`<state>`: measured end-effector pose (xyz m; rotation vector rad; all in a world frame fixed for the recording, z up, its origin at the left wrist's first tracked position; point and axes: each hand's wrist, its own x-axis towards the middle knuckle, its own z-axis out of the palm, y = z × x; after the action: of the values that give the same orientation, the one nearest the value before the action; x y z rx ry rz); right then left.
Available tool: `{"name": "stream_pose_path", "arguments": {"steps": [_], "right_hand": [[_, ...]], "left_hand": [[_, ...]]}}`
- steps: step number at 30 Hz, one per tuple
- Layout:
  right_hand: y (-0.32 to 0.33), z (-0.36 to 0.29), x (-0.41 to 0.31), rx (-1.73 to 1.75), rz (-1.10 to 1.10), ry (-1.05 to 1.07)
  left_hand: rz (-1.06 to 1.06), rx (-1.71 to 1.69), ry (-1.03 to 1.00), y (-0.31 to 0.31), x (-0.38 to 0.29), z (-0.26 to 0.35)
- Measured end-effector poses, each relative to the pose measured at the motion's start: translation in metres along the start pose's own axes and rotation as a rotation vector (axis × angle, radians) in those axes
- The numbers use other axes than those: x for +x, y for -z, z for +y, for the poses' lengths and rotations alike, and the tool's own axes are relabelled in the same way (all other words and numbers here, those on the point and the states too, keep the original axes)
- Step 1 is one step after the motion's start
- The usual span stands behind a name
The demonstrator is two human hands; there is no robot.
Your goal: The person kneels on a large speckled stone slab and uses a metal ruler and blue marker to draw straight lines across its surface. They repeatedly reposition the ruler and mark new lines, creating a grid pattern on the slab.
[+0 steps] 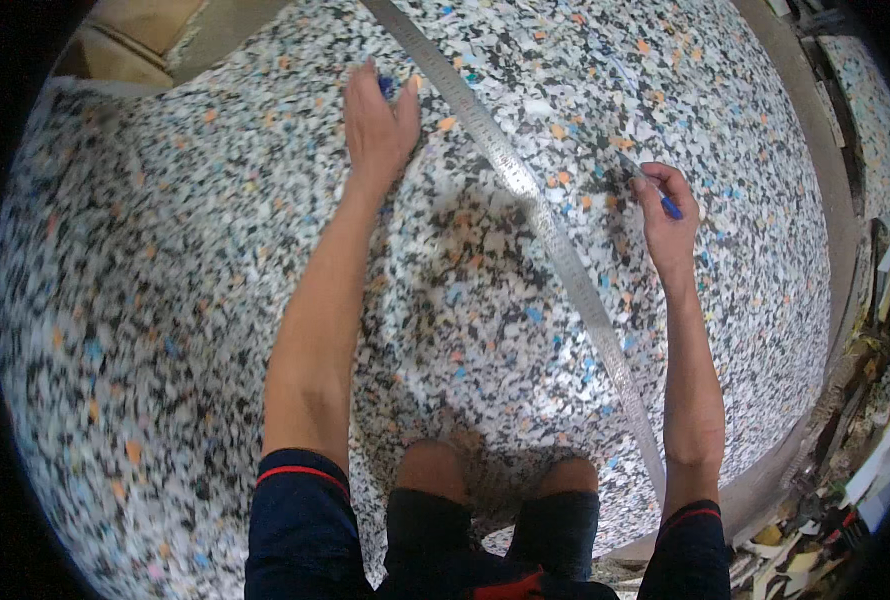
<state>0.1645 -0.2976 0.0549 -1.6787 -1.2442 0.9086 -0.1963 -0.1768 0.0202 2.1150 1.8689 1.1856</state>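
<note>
A large sheet of speckled rebonded foam (pixel 190 300) spreads beneath me, and my knees rest on it. Across it, from the top toward my right forearm, runs a long metal ruler (pixel 565 255). To the left of the ruler, my left hand (pixel 379 124) lies on the foam with thumb and fingers apart; a small dark blue thing (pixel 386 86) shows between them, too hidden to name. My right hand (pixel 670 210), on the other side of the ruler, grips a pen (pixel 670 205) with a blue end, its tip pointing up and left. Faint blue lines mark the foam above it.
Foam scraps and strips (pixel 872 450) are heaped beyond the sheet's right edge. Another speckled foam piece (pixel 865 127) stands at the upper right. Tan board-like pieces (pixel 145 37) lie at the upper left, past the sheet's edge.
</note>
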Motion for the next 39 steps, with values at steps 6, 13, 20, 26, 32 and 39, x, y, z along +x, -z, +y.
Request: {"name": "stream_pose_path", "arguments": {"steps": [6, 13, 20, 26, 32, 39], "right_hand": [[-0.065, -0.028, 0.078, 0.049, -0.081, 0.085], [-0.219, -0.074, 0.207, 0.142, -0.171, 0.22], [-0.327, -0.119, 0.298, -0.03, -0.274, 0.299], [-0.35, -0.116, 0.315, -0.034, -0.28, 0.373], [-0.356, -0.109, 0.326, -0.103, -0.312, 0.488], [-0.33, -0.107, 0.316, -0.075, -0.351, 0.605]], "left_hand": [[-0.064, 0.13, 0.001, -0.063, 0.033, -0.039], [-0.28, 0.193, 0.099, -0.067, 0.032, -0.039], [-0.348, 0.187, 0.129, -0.06, 0.037, -0.039], [-0.383, 0.138, 0.167, -0.059, 0.037, -0.041], [-0.37, 0.147, 0.16, -0.061, 0.035, -0.04], [-0.395, 0.168, 0.168, -0.063, 0.038, -0.036]]}}
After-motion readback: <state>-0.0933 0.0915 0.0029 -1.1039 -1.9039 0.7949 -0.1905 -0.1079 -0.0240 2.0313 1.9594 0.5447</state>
